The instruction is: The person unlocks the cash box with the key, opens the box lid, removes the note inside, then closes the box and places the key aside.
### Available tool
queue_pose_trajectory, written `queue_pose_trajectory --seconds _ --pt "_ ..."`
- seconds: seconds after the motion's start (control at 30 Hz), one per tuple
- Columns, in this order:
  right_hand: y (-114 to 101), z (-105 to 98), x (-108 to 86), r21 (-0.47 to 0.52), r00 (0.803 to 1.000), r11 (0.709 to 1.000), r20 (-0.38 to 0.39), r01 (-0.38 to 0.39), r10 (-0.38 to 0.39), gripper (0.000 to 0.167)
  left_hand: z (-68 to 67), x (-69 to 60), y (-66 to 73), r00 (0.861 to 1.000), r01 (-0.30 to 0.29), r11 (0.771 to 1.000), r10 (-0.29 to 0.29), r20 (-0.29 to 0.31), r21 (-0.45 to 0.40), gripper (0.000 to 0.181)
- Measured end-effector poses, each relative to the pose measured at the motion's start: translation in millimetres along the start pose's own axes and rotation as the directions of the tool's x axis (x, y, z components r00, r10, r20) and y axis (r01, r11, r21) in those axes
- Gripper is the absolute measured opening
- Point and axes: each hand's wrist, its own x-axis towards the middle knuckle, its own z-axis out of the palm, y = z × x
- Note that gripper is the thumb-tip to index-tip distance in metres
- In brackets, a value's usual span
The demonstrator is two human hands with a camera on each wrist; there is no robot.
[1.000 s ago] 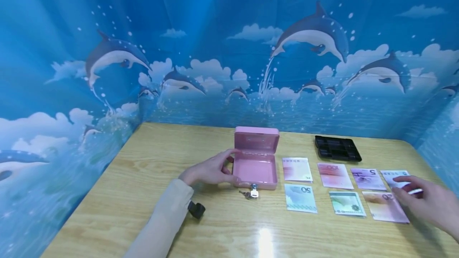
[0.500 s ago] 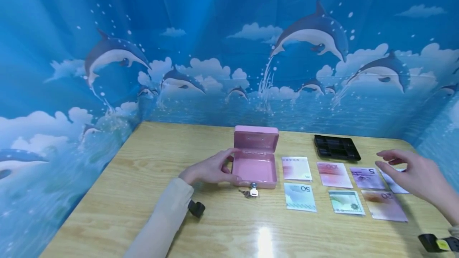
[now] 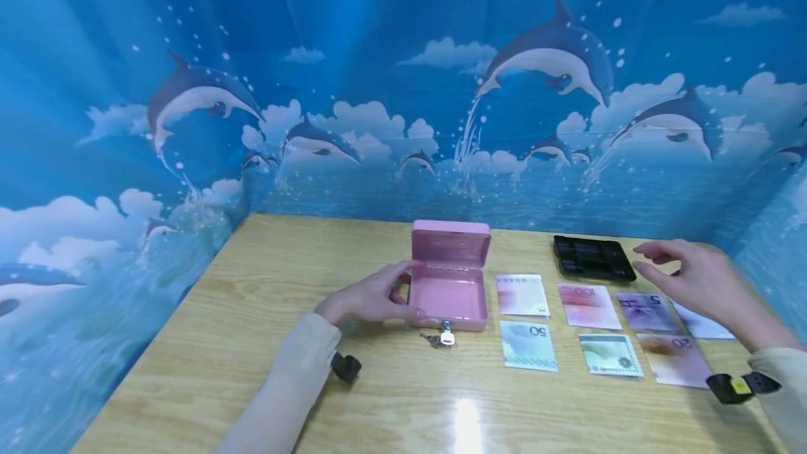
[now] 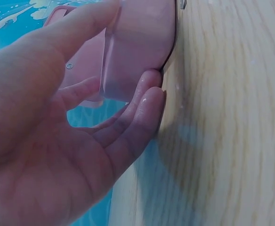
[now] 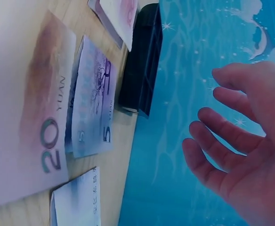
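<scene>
A pink cash box (image 3: 449,293) stands with its lid raised on the wooden table. My left hand (image 3: 372,298) holds it by its left side, thumb at the front corner and index finger near the hinge; in the left wrist view, other fingertips rest against the box wall (image 4: 137,42). A small padlock (image 3: 447,334) with keys (image 3: 433,340) hangs at the box's front. My right hand (image 3: 700,282) hovers with loosely bent fingers and holds nothing, just right of the black compartment tray (image 3: 594,259). It partly hides a pale folded banknote (image 3: 700,323) beneath it.
Folded banknotes lie in two rows right of the box, among them a 50 (image 3: 528,346), a 100 (image 3: 589,307), a purple 5 (image 3: 647,312), a green one (image 3: 610,354) and a 20 (image 3: 672,358). A dolphin-print curtain (image 3: 378,90) encloses the table (image 3: 302,251).
My right hand has lifted away from the banknotes at the far right and moved left and back toward the black tray. The left hand and the box stay put.
</scene>
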Motion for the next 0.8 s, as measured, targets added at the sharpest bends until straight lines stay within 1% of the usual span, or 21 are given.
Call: queue_pose_trajectory --seconds 0.1,0.2,0.23,0.3,0.4,0.47,0.53,0.6,0.8 --pt "2.2 0.1 6.9 -0.021 0.997 0.999 0.071 -0.035 0.036 0.05 -0.4 0.4 0.3 1.0 0.004 1.0 -0.004 -0.005 0.008 0.097" --pt "5.0 1.5 13.9 -0.047 0.987 0.997 0.146 -0.069 0.075 0.059 -0.8 0.8 0.1 1.0 0.009 1.0 -0.009 -0.01 0.014 0.097" --pt "5.7 2.8 16.2 -0.056 0.983 0.996 0.164 -0.074 0.083 0.06 -0.8 0.8 -0.1 1.0 0.012 1.0 -0.012 -0.011 0.014 0.097" --pt "6.9 7.3 20.3 -0.041 0.98 0.997 0.183 -0.071 0.077 0.06 -0.9 0.8 -0.3 1.0 0.014 1.0 -0.014 -0.011 0.014 0.098" --pt "7.2 16.7 25.8 -0.001 0.984 0.999 0.173 -0.04 0.04 0.052 -1.1 0.7 -0.7 1.0 0.019 1.0 -0.018 -0.01 0.006 0.098" --pt "7.4 22.9 29.3 0.029 0.988 1.0 0.154 -0.004 0.0 0.044 -1.2 0.8 -1.1 1.0 0.02 1.0 -0.02 -0.009 -0.001 0.099" --pt "7.5 27.6 32.4 0.028 0.99 0.999 0.137 0.035 -0.038 0.037 -1.2 0.8 -1.5 1.0 0.018 1.0 -0.018 -0.008 -0.01 0.099" --pt "7.9 31.5 35.3 0.024 0.989 0.997 0.131 0.067 -0.069 0.033 -1.1 0.8 -1.9 1.0 0.014 1.0 -0.014 -0.006 -0.014 0.1" --pt "9.7 39.8 43.4 0.006 0.981 0.991 0.137 0.137 -0.136 0.029 -0.8 0.8 -2.1 1.0 0.005 1.0 -0.005 -0.007 -0.002 0.099"
